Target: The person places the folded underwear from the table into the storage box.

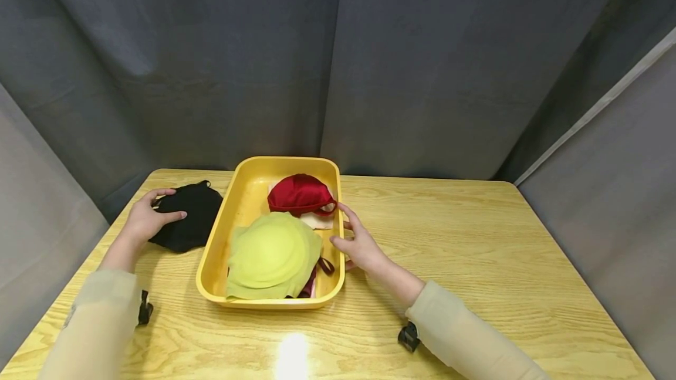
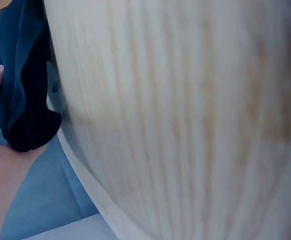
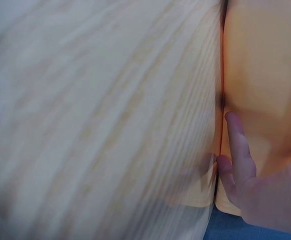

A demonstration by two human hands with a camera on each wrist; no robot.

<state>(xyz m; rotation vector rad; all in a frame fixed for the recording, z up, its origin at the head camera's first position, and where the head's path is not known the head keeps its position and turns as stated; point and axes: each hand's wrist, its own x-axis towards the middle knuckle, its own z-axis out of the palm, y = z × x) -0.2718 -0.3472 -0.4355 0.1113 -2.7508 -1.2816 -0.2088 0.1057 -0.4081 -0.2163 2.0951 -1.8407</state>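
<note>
My left hand point(image 1: 145, 220) is at the black garment point(image 1: 192, 221), which lies on the table left of a yellow tub point(image 1: 213, 245). Its thumb and fingers are spread and touch the cloth. In the left wrist view, dark folds of cloth partly hide those fingers. My right hand point(image 1: 365, 248) touches the tub's right side, the thumb near the rim and the fingers extended along the outer wall. Inside the tub, a yellow-green bra point(image 1: 269, 254) lies in front and a red satin bra point(image 1: 300, 193) behind it.
Under the red bra lies a pale cloth point(image 1: 317, 221). Dark red fabric point(image 1: 308, 287) with a strap shows beneath the yellow-green bra. The wooden table point(image 1: 465, 251) extends right of the tub. Grey curtains point(image 1: 422, 75) hang along its back and sides.
</note>
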